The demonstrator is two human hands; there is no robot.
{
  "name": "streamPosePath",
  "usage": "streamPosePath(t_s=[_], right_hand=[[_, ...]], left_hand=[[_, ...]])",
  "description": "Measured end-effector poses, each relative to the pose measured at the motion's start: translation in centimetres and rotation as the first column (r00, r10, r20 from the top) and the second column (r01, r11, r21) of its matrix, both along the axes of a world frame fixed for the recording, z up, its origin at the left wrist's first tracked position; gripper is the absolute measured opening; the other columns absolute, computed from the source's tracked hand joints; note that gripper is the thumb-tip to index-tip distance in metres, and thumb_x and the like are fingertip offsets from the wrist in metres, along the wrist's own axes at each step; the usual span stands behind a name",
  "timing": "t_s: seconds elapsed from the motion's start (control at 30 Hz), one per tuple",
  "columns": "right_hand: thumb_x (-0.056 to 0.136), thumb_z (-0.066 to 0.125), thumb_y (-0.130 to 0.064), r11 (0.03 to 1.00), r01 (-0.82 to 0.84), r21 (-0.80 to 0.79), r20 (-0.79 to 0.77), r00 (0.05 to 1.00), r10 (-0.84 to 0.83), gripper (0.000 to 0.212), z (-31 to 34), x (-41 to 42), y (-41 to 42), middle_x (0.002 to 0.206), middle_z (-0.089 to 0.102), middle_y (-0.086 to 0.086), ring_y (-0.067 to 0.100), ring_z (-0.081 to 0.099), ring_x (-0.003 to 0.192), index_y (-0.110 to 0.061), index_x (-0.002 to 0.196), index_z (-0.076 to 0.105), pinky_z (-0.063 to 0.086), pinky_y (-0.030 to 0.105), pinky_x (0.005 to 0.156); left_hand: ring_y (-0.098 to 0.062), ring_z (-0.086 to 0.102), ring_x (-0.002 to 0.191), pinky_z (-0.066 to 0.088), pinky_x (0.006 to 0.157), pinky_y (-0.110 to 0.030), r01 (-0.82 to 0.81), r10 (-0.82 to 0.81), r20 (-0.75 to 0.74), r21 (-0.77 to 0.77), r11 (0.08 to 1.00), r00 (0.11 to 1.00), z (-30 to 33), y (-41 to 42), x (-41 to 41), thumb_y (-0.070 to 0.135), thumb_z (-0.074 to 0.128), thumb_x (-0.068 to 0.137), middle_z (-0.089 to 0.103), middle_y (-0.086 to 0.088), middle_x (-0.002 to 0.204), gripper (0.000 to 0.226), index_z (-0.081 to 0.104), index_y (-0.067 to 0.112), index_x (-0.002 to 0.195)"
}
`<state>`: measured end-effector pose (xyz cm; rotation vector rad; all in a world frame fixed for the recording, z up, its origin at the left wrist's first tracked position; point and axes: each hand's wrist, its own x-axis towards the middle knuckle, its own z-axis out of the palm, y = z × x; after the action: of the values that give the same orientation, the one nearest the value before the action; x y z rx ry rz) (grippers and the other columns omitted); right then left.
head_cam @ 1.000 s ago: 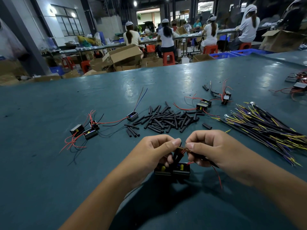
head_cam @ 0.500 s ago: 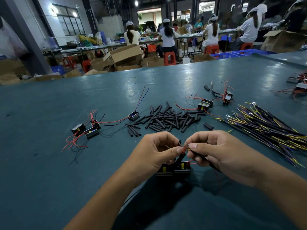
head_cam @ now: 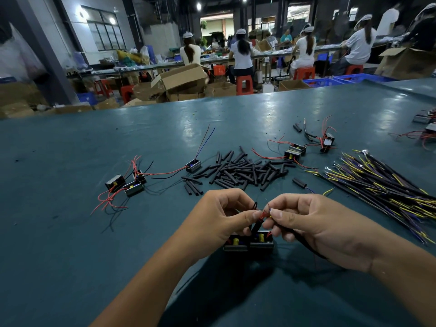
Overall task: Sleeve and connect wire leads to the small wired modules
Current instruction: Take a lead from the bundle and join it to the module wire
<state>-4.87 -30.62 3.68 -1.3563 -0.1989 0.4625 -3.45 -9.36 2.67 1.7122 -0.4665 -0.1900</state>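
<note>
The pair of small black modules [head_cam: 249, 241] sits on the green counter [head_cam: 70, 244] directly under the two hands, side by side and touching, each showing a yellow part on top. Just above this pair, the left hand [head_cam: 219, 218] and right hand [head_cam: 313, 225] meet fingertip to fingertip — each with thumb and forefinger pinched together on thin red leads [head_cam: 263, 213], and a dark lead [head_cam: 304, 241] trails from under the right palm back toward the wrist. Both wrists are raised off the counter and the knuckles face up; the remaining fingers curl loosely inward. These leads look very light and limp, so they will likely bend rather than push; the best hold is probably close to the bare tips, where the strands can be steadied without fraying. The modules seem light enough to be dragged by a tug on their wires, so a gentle pull is advisable. Beyond the pair lies a loose heap of black sleeve pieces [head_cam: 243, 169]; short and smooth, they may slip or roll, and would be best pinched at mid-length. Right of the pair fans a bundle of yellow-and-purple wires [head_cam: 382, 185], and to its left more modules with red wires [head_cam: 125, 184].
</note>
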Motion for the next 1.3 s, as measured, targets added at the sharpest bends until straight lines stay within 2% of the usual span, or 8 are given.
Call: streamPosePath(t_s=[0.23,0.43,0.63,0.77,0.87,0.97,1.17,1.3], right_hand=[[0.073,0.075,-0.016,0.999,0.033,-0.02,0.028,0.999,-0.032,0.037,0.3,-0.3,0.0,0.096,0.074,0.021,0.019,0.073,0.08,0.003,0.104,0.066,0.054,0.017,0.062],[0.068,0.083,-0.018,0.999,-0.034,-0.028,0.039,0.999,0.035,0.028,0.6,-0.3,-0.2,0.101,0.073,0.023,0.026,0.073,0.096,-0.01,0.093,0.076,0.057,0.02,0.075],[0.068,0.082,-0.022,0.99,0.028,-0.136,0.141,0.99,-0.008,0.024,0.3,-0.2,-0.3,0.085,0.073,0.011,0.019,0.071,0.078,-0.01,0.088,0.075,0.055,0.019,0.072],[0.07,0.079,-0.03,0.97,0.07,-0.234,0.226,0.974,-0.016,0.023,0.3,-0.3,-0.2,0.085,0.074,0.007,0.014,0.069,0.079,-0.014,0.085,0.076,0.056,0.022,0.074],[0.075,0.077,-0.03,0.969,0.065,-0.239,0.248,0.969,-0.004,0.02,0.4,-0.5,0.0,0.09,0.073,0.012,0.014,0.067,0.079,-0.015,0.087,0.074,0.055,0.021,0.068],[0.076,0.076,-0.034,0.964,0.094,-0.248,0.266,0.964,-0.025,0.019,0.4,-0.5,0.1,0.079,0.07,0.009,0.015,0.067,0.073,-0.018,0.086,0.073,0.052,0.02,0.059],[0.076,0.074,-0.038,0.958,0.109,-0.266,0.259,0.965,-0.038,0.024,0.8,-0.8,0.2,0.075,0.069,0.006,0.018,0.068,0.072,-0.018,0.087,0.075,0.054,0.027,0.057],[0.089,0.067,-0.03,0.928,0.164,-0.335,0.27,0.96,-0.072,0.014,1.1,-1.1,0.5,0.067,0.062,-0.001,0.009,0.06,0.062,-0.019,0.085,0.074,0.039,0.023,0.046]], left_hand=[[-0.017,0.061,0.066,0.048,0.068,-0.031,-0.075,0.07,0.066,0.069,0.995,0.995,0.1,0.3,0.0,0.024,0.08,0.085,0.07,-0.025,0.084,0.014,0.074,0.012,0.09],[-0.015,0.062,0.066,0.052,0.067,-0.029,-0.066,0.062,0.071,0.055,0.996,0.996,0.1,0.2,0.2,0.015,0.078,0.087,0.07,-0.011,0.074,0.012,0.072,0.004,0.089],[-0.013,0.062,0.065,0.05,0.065,-0.025,-0.07,0.062,0.079,0.093,0.993,0.995,0.1,0.2,0.1,0.024,0.08,0.085,0.069,-0.015,0.072,0.016,0.073,0.01,0.089],[-0.01,0.061,0.064,0.048,0.063,-0.023,-0.058,0.05,0.078,0.098,0.994,0.996,0.1,0.3,0.2,0.035,0.08,0.08,0.068,-0.011,0.07,0.021,0.074,0.016,0.087],[-0.011,0.062,0.065,0.05,0.066,-0.025,-0.035,0.031,0.067,0.058,0.998,0.997,0.0,0.2,0.2,0.034,0.079,0.079,0.068,-0.006,0.071,0.022,0.074,0.013,0.085],[-0.01,0.063,0.067,0.051,0.066,-0.02,-0.01,0.01,0.05,0.007,1.0,0.999,-0.1,0.1,0.1,0.023,0.078,0.082,0.07,0.001,0.073,0.015,0.073,0.009,0.084],[-0.01,0.064,0.066,0.052,0.065,-0.019,-0.003,0.004,0.03,-0.018,1.0,1.0,0.0,0.0,-0.1,0.024,0.077,0.08,0.071,0.001,0.072,0.014,0.075,0.011,0.084],[-0.01,0.064,0.066,0.052,0.066,-0.019,0.004,-0.004,0.025,-0.015,1.0,1.0,0.0,-0.1,-0.1,0.026,0.076,0.081,0.071,0.001,0.073,0.016,0.076,0.011,0.087]])
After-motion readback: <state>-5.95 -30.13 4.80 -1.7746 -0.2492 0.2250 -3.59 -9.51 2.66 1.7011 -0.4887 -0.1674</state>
